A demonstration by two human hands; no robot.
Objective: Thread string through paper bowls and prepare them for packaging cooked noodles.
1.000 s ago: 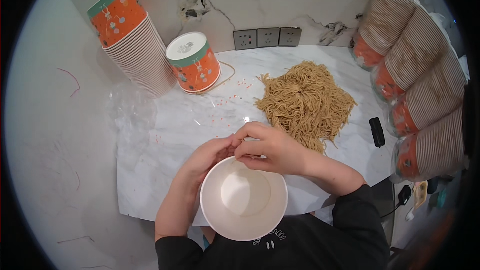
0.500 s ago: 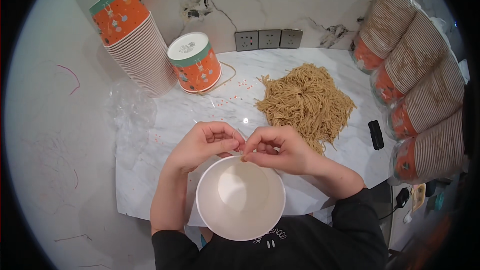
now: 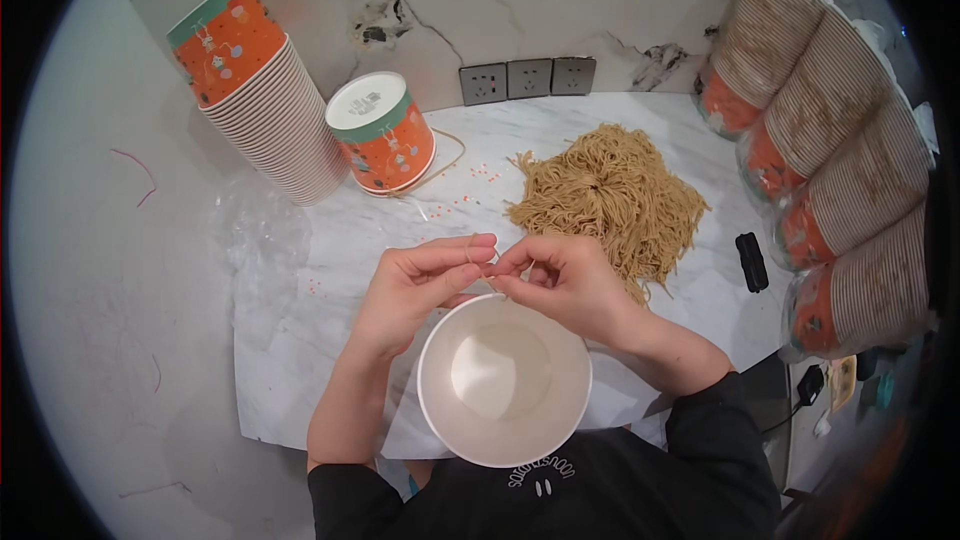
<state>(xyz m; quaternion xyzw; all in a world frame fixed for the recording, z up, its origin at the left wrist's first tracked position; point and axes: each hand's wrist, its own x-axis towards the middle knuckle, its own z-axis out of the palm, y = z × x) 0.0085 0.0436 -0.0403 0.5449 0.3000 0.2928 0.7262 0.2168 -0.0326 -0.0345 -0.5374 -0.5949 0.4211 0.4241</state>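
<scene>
Both hands pinch one thin, pale strand between them, thumb against forefinger on each side: the left hand has its fingers stretched out and closed on the strand's left end, and the right hand is curled nearly closed over the right end, with the fingertips of the two hands almost touching. The strand is too fine to tell what it is; it sits just above the far rim of a white paper bowl, at the bowl's twelve o'clock. The bowl itself lies at six o'clock from the hands, close against the person's dark shirt, its inside bare and white. From the bowl, a heap of dry tan noodles lies at one o'clock on the marble counter, just beyond the right hand. A single orange printed cup stands upside down at eleven o'clock, and a tall leaning stack of the same cups is beside it, farther toward ten o'clock. Small orange bits are scattered between cup and noodles. At three o'clock lies a small black object, and beyond it wrapped sleeves of cups lean along the right edge.
</scene>
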